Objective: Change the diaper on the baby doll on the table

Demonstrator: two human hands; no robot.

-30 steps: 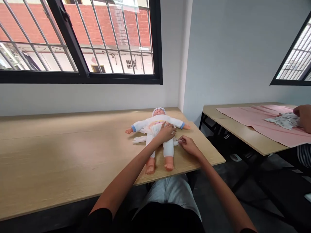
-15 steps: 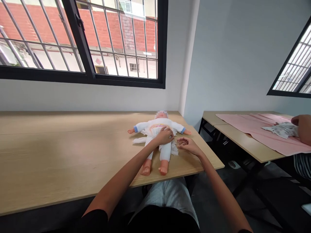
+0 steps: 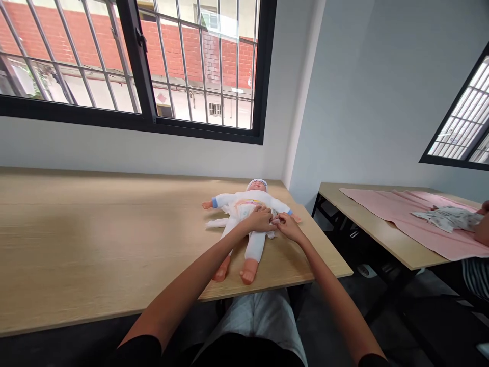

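Observation:
A baby doll [image 3: 255, 198] in white clothes with blue cuffs lies on its back on the wooden table, its bare feet towards me. A white diaper [image 3: 217, 223] is spread under its hips, one tab sticking out on the left. My left hand [image 3: 260, 219] rests over the doll's belly, its fingers bent on the front of the diaper. Close beside it, my right hand [image 3: 288, 226] pinches the diaper's edge at the doll's hip on the right. The fingertips of the two hands nearly touch.
The wooden table [image 3: 95, 244] reaches far left below a barred window. To the right, another table carries a pink cloth [image 3: 382, 204] and a patterned white cloth [image 3: 451, 218], with a person's hand [image 3: 484, 208] at the edge of view. A roll [image 3: 367, 270] lies beneath.
My right hand has moved left to the diaper's edge and closed on it. The doll's legs have shifted slightly left. The other person's hand has moved to the right.

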